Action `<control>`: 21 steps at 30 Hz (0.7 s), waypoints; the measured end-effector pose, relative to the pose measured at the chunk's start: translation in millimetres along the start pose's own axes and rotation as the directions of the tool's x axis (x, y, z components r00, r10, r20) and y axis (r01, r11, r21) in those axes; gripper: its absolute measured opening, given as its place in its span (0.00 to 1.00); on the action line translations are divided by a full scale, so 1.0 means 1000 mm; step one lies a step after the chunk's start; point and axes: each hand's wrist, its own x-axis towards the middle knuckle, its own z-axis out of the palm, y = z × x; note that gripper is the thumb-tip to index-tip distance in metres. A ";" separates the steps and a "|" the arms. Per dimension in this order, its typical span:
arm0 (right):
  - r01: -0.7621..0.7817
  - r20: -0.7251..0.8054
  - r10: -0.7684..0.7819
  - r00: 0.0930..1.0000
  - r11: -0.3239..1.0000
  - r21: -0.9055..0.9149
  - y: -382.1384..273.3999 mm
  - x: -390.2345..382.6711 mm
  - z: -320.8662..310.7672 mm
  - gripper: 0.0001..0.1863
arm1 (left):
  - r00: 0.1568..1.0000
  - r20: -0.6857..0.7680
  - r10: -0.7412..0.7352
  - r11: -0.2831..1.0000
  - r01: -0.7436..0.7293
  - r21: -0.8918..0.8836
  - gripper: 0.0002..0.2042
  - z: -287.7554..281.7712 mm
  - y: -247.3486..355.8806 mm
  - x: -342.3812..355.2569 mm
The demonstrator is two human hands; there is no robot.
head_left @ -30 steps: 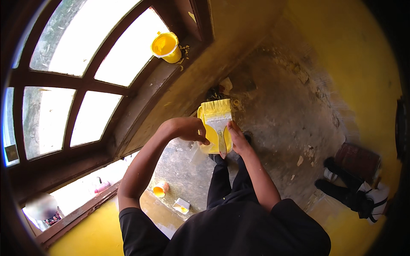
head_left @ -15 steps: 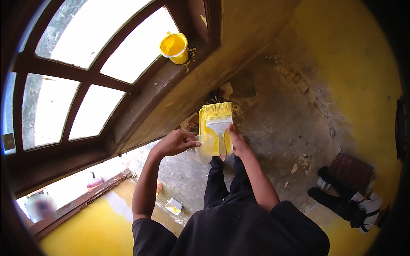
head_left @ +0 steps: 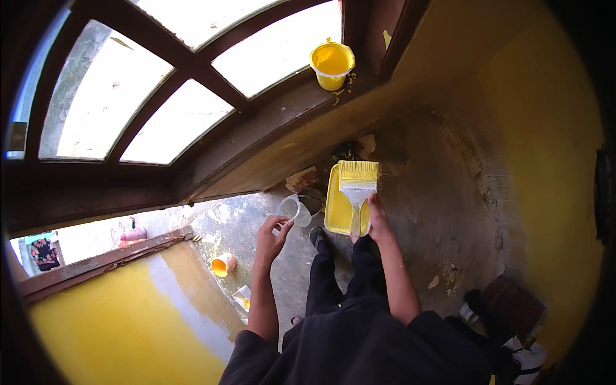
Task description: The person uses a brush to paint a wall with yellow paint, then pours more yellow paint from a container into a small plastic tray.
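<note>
Centre of frame: my left hand (head_left: 272, 238) pinches the near edge of a translucent, whitish plastic cup (head_left: 290, 208) between thumb and fingertips. Right of it, my right hand (head_left: 380, 224) grips the right edge of a shallow yellow rectangular tray (head_left: 330, 200), wide yellow-bristled flat paintbrush (head_left: 357, 191) lying across it; underside fingers hidden, spread cannot be told. Judgement: cup light, flexible, best held by its rim; tray probably slick where paint-wet; brush stiff-handled, soft-tipped, best taken by the handle.

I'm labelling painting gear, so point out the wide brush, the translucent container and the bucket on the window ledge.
Wide brush (head_left: 358, 192): head view, white part below the bristles.
Translucent container (head_left: 301, 213): head view, side wall.
Bucket (head_left: 331, 82): head view, outer wall.
</note>
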 end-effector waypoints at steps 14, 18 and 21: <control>-0.053 0.118 0.069 0.991 0.989 -0.136 0.053 0.051 -0.012 0.32 | 0.957 -0.025 -0.290 0.928 0.288 0.235 0.18 0.170 -0.283 0.008; -0.086 0.099 0.099 0.990 0.988 -0.132 0.080 0.071 -0.033 0.32 | 0.927 0.101 -0.362 0.907 0.325 0.269 0.23 0.217 -0.365 0.025; -0.043 0.136 0.065 0.989 0.986 -0.161 0.104 0.092 -0.060 0.34 | 0.922 0.153 -0.357 0.902 0.297 0.313 0.25 0.244 -0.410 0.048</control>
